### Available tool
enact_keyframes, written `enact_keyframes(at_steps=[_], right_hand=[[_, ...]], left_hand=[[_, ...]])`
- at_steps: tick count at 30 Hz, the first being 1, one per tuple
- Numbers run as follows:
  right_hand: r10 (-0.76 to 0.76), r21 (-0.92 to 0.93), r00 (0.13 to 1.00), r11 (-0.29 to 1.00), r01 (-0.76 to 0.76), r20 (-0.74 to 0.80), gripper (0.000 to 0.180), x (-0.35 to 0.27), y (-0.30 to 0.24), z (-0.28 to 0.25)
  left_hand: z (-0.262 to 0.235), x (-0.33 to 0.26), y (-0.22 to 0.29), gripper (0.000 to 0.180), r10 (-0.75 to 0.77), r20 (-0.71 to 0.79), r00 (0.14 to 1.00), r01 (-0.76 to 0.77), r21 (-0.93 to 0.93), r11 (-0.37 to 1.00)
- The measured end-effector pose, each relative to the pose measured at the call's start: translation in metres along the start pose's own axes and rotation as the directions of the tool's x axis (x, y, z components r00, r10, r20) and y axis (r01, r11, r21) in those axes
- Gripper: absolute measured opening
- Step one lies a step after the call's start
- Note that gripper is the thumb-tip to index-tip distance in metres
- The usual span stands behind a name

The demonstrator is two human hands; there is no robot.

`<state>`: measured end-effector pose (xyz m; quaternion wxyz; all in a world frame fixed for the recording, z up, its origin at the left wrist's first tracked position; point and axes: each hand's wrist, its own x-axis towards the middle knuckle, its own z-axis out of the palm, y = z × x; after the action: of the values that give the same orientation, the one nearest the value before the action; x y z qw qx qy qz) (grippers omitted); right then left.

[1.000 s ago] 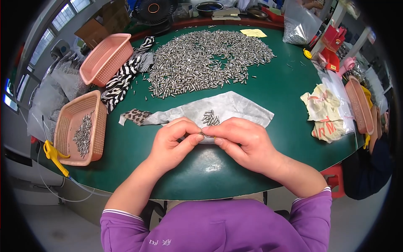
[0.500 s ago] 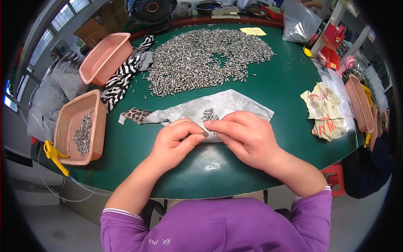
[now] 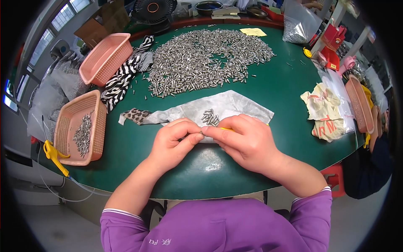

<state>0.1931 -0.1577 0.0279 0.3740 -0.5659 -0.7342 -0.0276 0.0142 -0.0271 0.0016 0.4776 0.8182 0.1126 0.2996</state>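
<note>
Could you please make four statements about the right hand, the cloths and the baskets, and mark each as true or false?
1. Metal pieces lie on the grey cloth. True.
2. The right hand is empty. False: the hand holds a thin yellow thing.
3. The striped cloth lies right of the large pile. False: the cloth lies left of the pile.
4. The nearer left basket holds more metal pieces. True.
</note>
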Motion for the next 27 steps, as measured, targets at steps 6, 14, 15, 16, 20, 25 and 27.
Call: enact_keyframes(at_steps=[6,14,15,16,20,25,27], right_hand=[[-0.056,-0.132,0.991,0.990,0.040,-0.120,0.036,0.000,0.014,0.004],[-0.019,0.098,0.998,0.995,0.024,-0.051,0.033,0.001,0.005,0.000],[-0.017,0.112,0.999,0.994,0.021,-0.044,0.035,0.001,0.004,0.000],[-0.016,0.112,0.999,0.993,0.020,-0.043,0.035,0.001,0.004,0.000],[-0.016,0.135,0.999,0.991,0.020,-0.032,0.033,0.000,0.005,0.002],[-0.008,0.127,1.000,0.992,0.010,-0.016,0.033,0.001,0.004,-0.001],[-0.012,0.123,1.000,0.992,0.013,-0.013,0.034,0.000,0.004,-0.001]], left_hand=[[0.003,-0.003,0.003,0.008,-0.068,0.108,0.992,0.075,-0.064,0.995],[0.003,-0.003,0.002,0.014,-0.063,0.076,0.995,0.073,-0.131,0.989],[0.003,-0.003,0.003,0.015,-0.046,0.081,0.996,0.055,-0.114,0.992],[0.003,-0.003,0.004,0.015,-0.048,0.080,0.996,0.057,-0.115,0.992],[0.003,-0.003,0.002,0.016,-0.045,0.069,0.997,0.052,-0.102,0.993],[0.003,-0.004,0.000,0.015,-0.025,0.057,0.998,0.031,-0.101,0.994],[0.005,-0.005,0.000,0.014,-0.080,0.048,0.996,0.087,-0.174,0.981]])
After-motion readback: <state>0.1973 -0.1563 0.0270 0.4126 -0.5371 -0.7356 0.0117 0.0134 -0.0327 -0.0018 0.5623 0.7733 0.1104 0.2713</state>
